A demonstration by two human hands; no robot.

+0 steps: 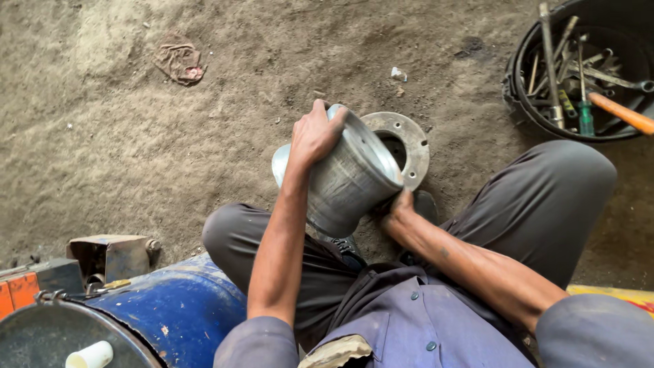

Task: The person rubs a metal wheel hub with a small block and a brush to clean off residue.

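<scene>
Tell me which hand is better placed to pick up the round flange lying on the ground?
Probably the right hand. It sits low under the metal cylinder, beside the flange. The left hand grips the cylinder's top edge and carries it.

Shirt: blue-grey, buttoned, short sleeves, frayed patch at bottom centre | trousers: dark grey, dusty | shoes: dark, mid-frame | left hand (315, 136), right hand (399, 212): bare, forearms uncovered
</scene>
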